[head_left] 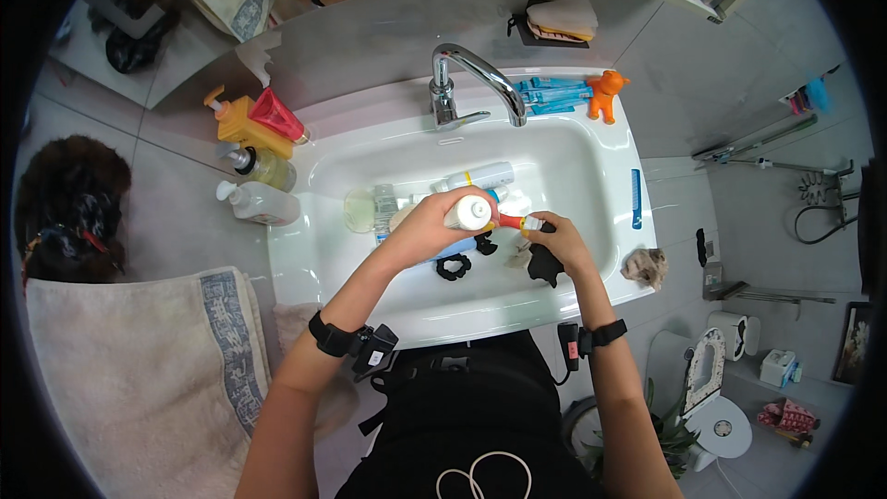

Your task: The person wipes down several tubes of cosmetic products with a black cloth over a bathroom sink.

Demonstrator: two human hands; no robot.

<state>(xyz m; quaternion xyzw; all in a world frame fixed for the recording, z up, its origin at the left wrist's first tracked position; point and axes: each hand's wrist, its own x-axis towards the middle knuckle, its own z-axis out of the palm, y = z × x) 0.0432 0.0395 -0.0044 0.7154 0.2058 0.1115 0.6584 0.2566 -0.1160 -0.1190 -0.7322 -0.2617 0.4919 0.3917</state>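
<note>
My left hand (440,218) is wrapped around a white bottle (471,213), whose round end faces up at me. Close by on its right, my right hand (560,242) grips a small red and white object (516,222) by its right end; its exact kind is unclear. A black cloth (545,265) shows under the right hand, and I cannot tell whether it is held or lies in the sink. Below both hands is a white washbasin (374,305). Inside it are a white bottle with a yellow band (481,176), a clear bottle (384,208) and a black scrunchie (454,267).
A chrome faucet (478,66) arches over the basin's back. Pump bottles (260,202) and a red tube (277,116) line its left rim. Blue sachets (554,93), an orange figurine (607,95), a blue comb (636,199) and a crumpled cloth (644,268) occupy the right side.
</note>
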